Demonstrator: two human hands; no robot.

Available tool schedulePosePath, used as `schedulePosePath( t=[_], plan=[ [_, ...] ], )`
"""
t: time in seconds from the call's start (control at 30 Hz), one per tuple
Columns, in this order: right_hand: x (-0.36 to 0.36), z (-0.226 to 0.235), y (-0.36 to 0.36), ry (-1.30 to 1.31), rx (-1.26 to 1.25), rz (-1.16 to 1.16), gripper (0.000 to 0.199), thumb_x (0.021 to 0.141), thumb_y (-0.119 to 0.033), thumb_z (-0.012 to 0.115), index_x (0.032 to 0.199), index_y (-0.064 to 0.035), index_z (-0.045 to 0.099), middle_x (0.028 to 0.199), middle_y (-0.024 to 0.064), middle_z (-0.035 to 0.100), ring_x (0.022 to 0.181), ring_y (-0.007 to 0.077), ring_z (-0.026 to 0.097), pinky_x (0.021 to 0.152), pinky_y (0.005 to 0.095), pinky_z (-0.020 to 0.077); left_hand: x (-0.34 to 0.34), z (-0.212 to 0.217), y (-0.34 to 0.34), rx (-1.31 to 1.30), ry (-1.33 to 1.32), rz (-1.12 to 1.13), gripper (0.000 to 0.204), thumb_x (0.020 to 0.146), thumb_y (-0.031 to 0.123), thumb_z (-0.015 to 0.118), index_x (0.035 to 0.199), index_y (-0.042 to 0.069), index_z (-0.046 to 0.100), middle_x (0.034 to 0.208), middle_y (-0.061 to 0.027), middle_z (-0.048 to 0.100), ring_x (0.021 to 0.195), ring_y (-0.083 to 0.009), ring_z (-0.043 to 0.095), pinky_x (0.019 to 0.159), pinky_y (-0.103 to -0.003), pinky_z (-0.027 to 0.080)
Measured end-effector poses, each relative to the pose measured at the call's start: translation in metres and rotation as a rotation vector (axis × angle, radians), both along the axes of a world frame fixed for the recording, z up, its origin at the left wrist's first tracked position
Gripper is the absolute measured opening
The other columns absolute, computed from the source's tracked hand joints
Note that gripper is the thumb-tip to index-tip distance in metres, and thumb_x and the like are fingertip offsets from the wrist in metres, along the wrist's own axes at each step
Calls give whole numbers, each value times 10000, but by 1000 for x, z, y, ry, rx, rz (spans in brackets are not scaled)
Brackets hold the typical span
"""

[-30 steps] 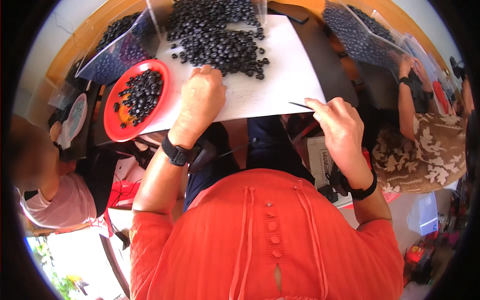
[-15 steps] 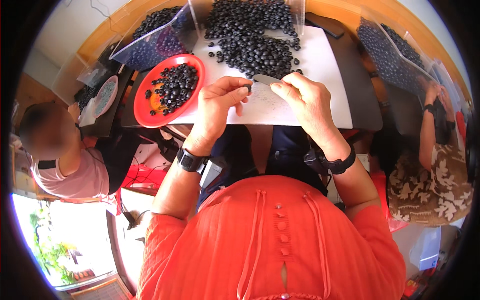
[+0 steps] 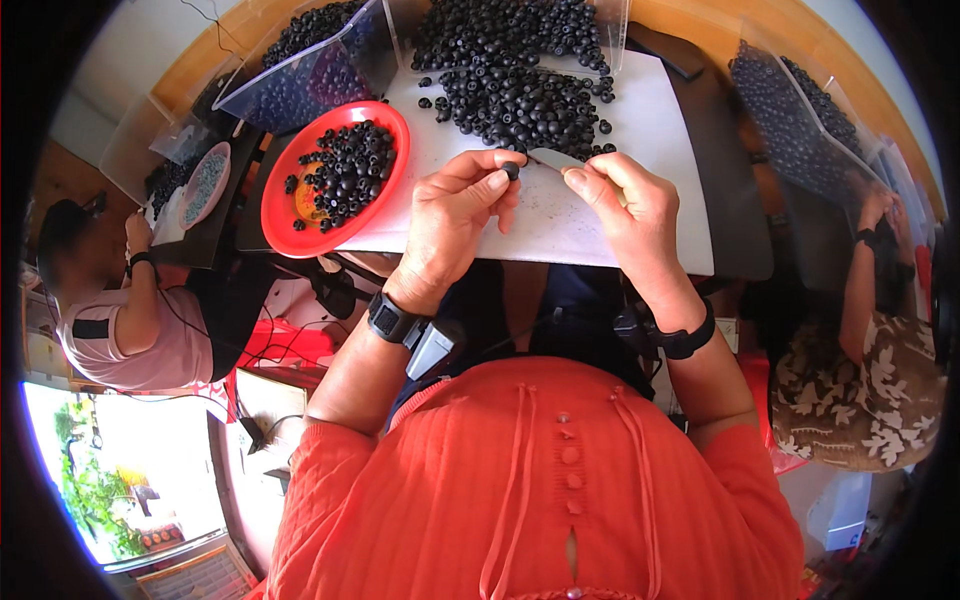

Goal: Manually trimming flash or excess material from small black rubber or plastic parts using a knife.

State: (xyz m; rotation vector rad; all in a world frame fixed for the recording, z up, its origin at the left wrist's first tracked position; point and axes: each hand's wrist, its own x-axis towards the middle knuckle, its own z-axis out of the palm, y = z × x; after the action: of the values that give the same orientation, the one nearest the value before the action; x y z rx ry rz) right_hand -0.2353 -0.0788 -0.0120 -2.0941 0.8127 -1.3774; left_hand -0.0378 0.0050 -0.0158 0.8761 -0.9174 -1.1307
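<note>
One black piece — left fingers | grey blade — right fingers

Small workshop, apparently — co-workers at dark tables, clear bins of black parts.

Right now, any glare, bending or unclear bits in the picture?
Head view: glare whites out much of the lower-left opening; head view: the right edge of the board bows, and black fills the corners; head view: the blade in the right hand shows, but the piece in the left hand is too small for fine detail.
</note>
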Motion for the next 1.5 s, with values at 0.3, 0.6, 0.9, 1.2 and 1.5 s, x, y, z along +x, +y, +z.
schedulePosePath(
  t=[0.3, 0.6, 0.9, 1.2, 1.5],
  plan=[
    [6, 0, 0, 131, -25, 0, 344, 930, -309, 781, 734, -62, 645, 579, 72, 574, 486, 212, 544, 491, 356, 412, 4, -8, 0, -20, 98, -47, 234, 1044, 10, 581, 1249, -71, 661, 1032, -123, 699, 854, -174, 667, 690, -305, 555],
    [8, -1, 1, 143, -7, -11, 348, 937, -335, 766, 727, -86, 644, 557, 76, 561, 474, 247, 546, 483, 375, 412, 3, -12, 1, -12, 91, -47, 227, 1028, -20, 590, 1235, -53, 677, 1045, -137, 720, 859, -167, 672, 690, -299, 552],
    [7, -2, 0, 142, -61, -5, 367, 933, -301, 773, 696, -85, 595, 567, 76, 540, 481, 252, 530, 479, 380, 403, 0, -5, 1, -25, 22, -38, 271, 1038, 0, 566, 1275, -83, 668, 1033, -113, 682, 860, -175, 643, 704, -302, 528],
    [6, -3, 0, 162, -94, 14, 359, 930, -298, 775, 700, -84, 601, 584, 69, 546, 490, 250, 535, 479, 378, 403, -1, -2, 2, -37, -13, -55, 282, 1026, -63, 545, 1259, -67, 704, 1014, -47, 599, 853, -136, 625, 701, -287, 546],
    [5, -5, -1, 174, -146, 32, 339, 917, -296, 788, 710, -87, 620, 593, 66, 564, 497, 247, 553, 477, 380, 410, -5, -2, 4, -56, 8, -30, 287, 1023, -67, 540, 1259, -67, 705, 1014, -47, 591, 840, -140, 619, 702, -290, 551]
  ],
)
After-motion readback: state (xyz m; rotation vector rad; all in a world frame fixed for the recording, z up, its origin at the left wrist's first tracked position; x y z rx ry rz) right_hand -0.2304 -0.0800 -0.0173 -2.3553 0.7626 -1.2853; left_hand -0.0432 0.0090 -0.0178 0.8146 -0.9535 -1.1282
